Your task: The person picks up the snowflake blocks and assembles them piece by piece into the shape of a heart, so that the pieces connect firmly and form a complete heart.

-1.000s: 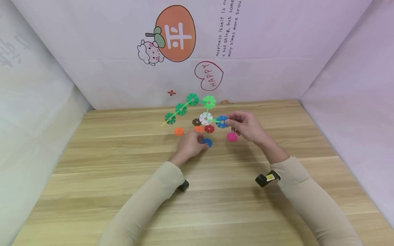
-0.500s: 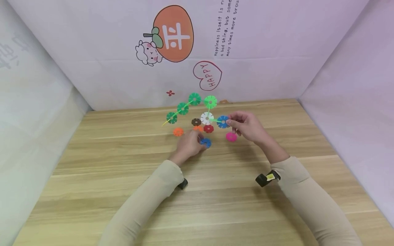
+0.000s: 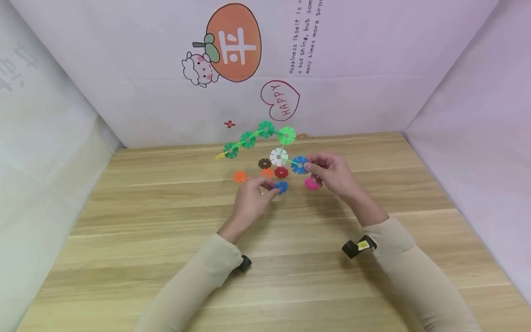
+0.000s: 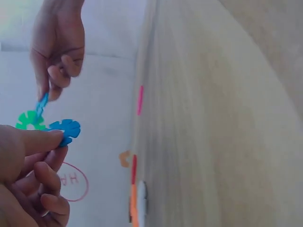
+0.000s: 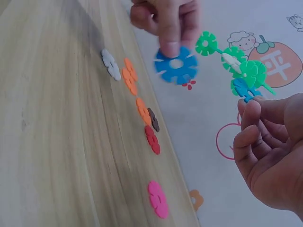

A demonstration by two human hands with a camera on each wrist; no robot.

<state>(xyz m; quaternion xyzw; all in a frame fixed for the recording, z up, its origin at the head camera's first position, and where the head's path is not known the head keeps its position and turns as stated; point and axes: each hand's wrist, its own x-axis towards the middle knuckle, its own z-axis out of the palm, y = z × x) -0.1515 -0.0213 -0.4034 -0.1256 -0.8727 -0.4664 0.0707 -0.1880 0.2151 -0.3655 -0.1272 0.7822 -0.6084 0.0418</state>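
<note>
My left hand (image 3: pixel 249 203) pinches a loose blue slotted disc (image 3: pixel 281 187) between thumb and fingers, raised above the table. In the right wrist view that blue disc (image 5: pixel 176 65) shows a round centre hole and is slightly blurred. My right hand (image 3: pixel 333 175) pinches another blue disc (image 3: pixel 299 165) at one end of a chain of interlocked discs. The chain runs through a white disc (image 3: pixel 278 157) and a light green disc (image 3: pixel 286 135) to several darker green discs (image 3: pixel 248 139), and a yellow piece (image 3: pixel 220 157) ends it. The two blue discs are apart.
Loose discs lie flat on the wooden table (image 3: pixel 290 276): orange (image 3: pixel 239 176), brown (image 3: pixel 264 163), red (image 3: pixel 281 172) and pink (image 3: pixel 311 183). A loose white disc (image 5: pixel 111 65) shows in the right wrist view. A printed white backdrop (image 3: pixel 352 92) stands behind the table.
My left hand has lifted the blue disc off the table area and a little forward. The chain's green end has swung up slightly, while my right hand keeps its grip nearly in place.
</note>
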